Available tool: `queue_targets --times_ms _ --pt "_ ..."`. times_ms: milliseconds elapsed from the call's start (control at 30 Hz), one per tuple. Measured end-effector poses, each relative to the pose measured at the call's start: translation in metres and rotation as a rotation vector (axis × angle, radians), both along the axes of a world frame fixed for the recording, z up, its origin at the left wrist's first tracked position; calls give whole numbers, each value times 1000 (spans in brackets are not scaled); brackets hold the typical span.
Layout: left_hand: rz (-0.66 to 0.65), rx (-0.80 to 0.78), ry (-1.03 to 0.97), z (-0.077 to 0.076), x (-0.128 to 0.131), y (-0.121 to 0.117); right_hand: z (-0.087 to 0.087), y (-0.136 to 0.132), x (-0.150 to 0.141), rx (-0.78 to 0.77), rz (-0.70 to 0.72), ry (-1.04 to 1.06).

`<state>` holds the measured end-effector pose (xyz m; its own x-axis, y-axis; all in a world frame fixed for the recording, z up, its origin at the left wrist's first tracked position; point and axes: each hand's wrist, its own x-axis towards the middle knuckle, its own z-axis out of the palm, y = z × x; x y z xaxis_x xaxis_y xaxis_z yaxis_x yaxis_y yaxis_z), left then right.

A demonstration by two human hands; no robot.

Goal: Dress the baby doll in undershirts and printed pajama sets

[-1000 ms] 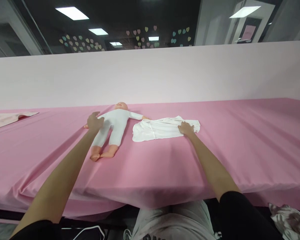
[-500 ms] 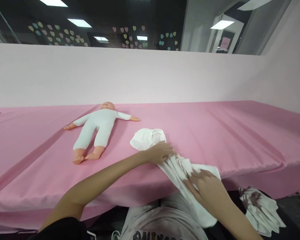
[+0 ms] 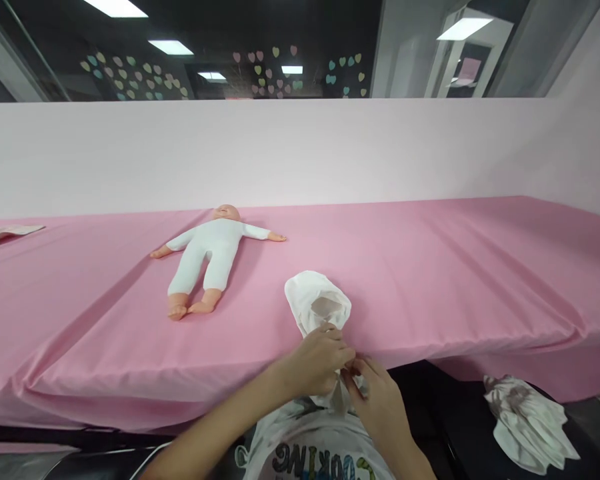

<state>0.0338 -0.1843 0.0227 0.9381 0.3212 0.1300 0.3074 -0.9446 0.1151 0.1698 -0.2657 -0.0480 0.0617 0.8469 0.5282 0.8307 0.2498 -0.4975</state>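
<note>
A soft white cloth (image 3: 300,293) with a rounded, hood-like end and an opening lies over the near edge of the pink table. My left hand (image 3: 323,363) is closed on its gathered middle. Just to the right, my right hand (image 3: 377,400) pinches the same cloth, fingertips meeting those of the left. Below the hands the rest of the cloth hangs toward my lap, partly hidden. To the left, a baby doll (image 3: 213,247) in a white bodysuit lies on its back, arms spread, touched by neither hand.
A pink sheet (image 3: 455,280) with folds covers the table, which meets a white wall (image 3: 280,153) below a dark window. Another pale cloth (image 3: 13,233) lies at the far left. A crumpled white cloth (image 3: 527,423) rests on a black surface at lower right.
My hands have come together and closer to my body, drawing the cloth in. Its hood-like end has turned so an opening shows. The view has shifted slightly; the doll stays put.
</note>
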Motion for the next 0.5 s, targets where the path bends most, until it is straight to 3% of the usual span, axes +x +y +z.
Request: queue_targets --times_ms 200,300,400,500 --pt "275 -93 -465 -3 -10 -52 11 -22 -11 139 97 272" --pt "224 -53 -623 -9 -15 -73 13 -35 -14 260 158 276" --pt "156 -29 -657 -7 -25 -86 13 -44 -16 318 182 224" --pt "212 -138 -631 4 -38 -95 17 -48 -18 384 224 188"
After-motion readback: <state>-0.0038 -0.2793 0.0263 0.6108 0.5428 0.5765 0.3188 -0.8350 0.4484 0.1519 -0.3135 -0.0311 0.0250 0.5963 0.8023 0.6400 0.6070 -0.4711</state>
